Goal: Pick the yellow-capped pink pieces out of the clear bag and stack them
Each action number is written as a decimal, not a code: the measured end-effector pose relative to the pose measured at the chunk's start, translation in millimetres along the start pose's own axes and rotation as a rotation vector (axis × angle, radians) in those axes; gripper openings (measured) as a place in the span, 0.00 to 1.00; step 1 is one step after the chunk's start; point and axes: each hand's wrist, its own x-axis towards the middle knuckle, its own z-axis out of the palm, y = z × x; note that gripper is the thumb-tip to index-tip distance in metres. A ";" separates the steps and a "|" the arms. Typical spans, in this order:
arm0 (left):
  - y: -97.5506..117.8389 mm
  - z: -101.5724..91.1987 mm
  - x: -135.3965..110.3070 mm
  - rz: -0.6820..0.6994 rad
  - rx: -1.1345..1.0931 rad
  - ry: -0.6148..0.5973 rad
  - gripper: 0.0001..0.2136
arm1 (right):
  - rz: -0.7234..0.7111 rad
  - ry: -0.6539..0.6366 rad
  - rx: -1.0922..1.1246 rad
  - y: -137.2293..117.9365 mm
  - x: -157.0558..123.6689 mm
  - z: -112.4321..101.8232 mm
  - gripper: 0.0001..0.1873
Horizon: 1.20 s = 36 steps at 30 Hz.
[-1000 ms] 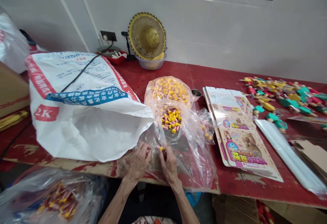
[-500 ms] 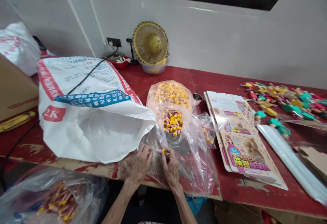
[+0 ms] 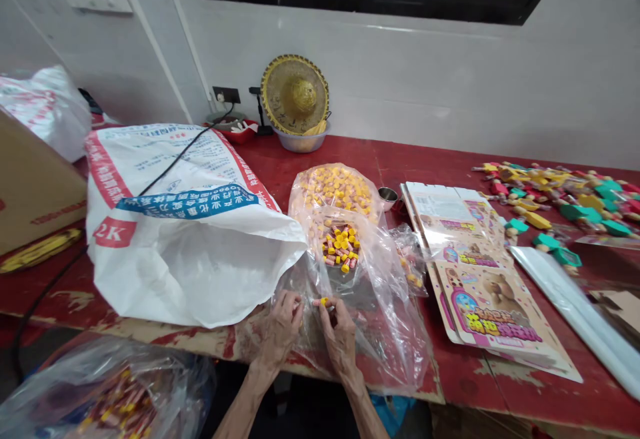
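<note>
My right hand (image 3: 340, 332) pinches a small pink piece with a yellow cap (image 3: 321, 302) at the near edge of the red table (image 3: 350, 149). My left hand (image 3: 281, 329) is closed just left of it, fingertips almost touching the piece; what it holds is hidden. Both hands rest on a clear plastic bag (image 3: 390, 319) spread over the table edge. Inside that bag, a little farther back, lies a small heap of pink and yellow pieces (image 3: 340, 249). Behind it stands a fuller bag of yellow caps (image 3: 334, 185).
A big white woven sack (image 3: 185, 225) lies open at left, with a black cable (image 3: 165, 172) across it. Printed cards (image 3: 480, 272) and clear sleeves (image 3: 575, 305) lie at right, colourful wooden toys (image 3: 555, 195) beyond. A straw hat (image 3: 295, 95) leans on the wall. A bag of pieces (image 3: 110, 392) sits below.
The camera has tilted up, so everything sits lower in view and a window frame shows. The hands stay together on the small piece, with only slight finger movement.
</note>
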 end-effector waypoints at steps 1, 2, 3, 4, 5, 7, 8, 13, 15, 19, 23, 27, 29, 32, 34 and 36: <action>-0.7 -0.5 0.0 0.004 -0.006 0.021 0.08 | 0.004 0.000 0.001 -0.4 0.0 0.1 0.22; -1.3 -1.1 -0.6 0.007 -0.011 0.037 0.08 | 0.009 -0.003 0.001 -0.6 0.1 0.2 0.22; -1.8 -1.8 -1.6 0.009 -0.014 0.051 0.08 | 0.013 -0.006 -0.001 -0.7 0.1 0.3 0.22; -2.3 -2.4 -2.9 0.010 -0.018 0.062 0.08 | 0.015 -0.006 -0.003 -0.7 0.3 0.4 0.22; -2.6 -3.0 -4.3 0.009 -0.024 0.067 0.08 | 0.014 -0.003 -0.005 -0.8 0.4 0.4 0.22; -2.5 -4.2 -7.1 0.009 -0.034 0.051 0.08 | 0.009 0.008 -0.005 -1.2 0.8 0.2 0.22; -2.0 -4.7 -8.5 0.013 -0.034 0.036 0.09 | 0.005 0.013 -0.001 -1.5 0.9 0.0 0.22; 2.2 -5.6 -13.1 0.082 0.078 0.010 0.10 | 0.025 0.025 0.035 -1.2 1.3 -2.0 0.21; 3.1 -4.6 -12.6 0.112 0.154 0.017 0.09 | 0.037 0.045 0.045 0.0 1.2 -2.0 0.21; 3.8 -1.7 -7.1 0.094 0.178 -0.024 0.09 | 0.064 0.070 0.043 1.8 1.1 -0.9 0.20; 4.8 -2.0 -2.0 0.023 0.086 -0.047 0.09 | 0.053 0.039 0.047 0.9 1.6 -1.1 0.20; 3.6 -3.8 -1.9 0.034 0.033 -0.014 0.09 | 0.048 0.023 0.038 0.8 1.8 -1.3 0.19; 2.3 -3.8 -2.5 0.035 0.032 -0.003 0.09 | 0.053 0.030 0.031 1.7 1.6 -0.4 0.20; 1.0 -2.7 -3.0 0.030 0.027 -0.005 0.08 | 0.052 0.042 0.034 3.2 1.3 1.4 0.21; 1.0 -2.1 -3.3 0.022 0.016 0.000 0.08 | 0.051 0.047 0.041 3.5 1.3 1.7 0.21; 1.4 -2.1 -3.6 0.009 0.000 0.014 0.08 | 0.056 0.040 0.045 3.2 1.3 1.2 0.20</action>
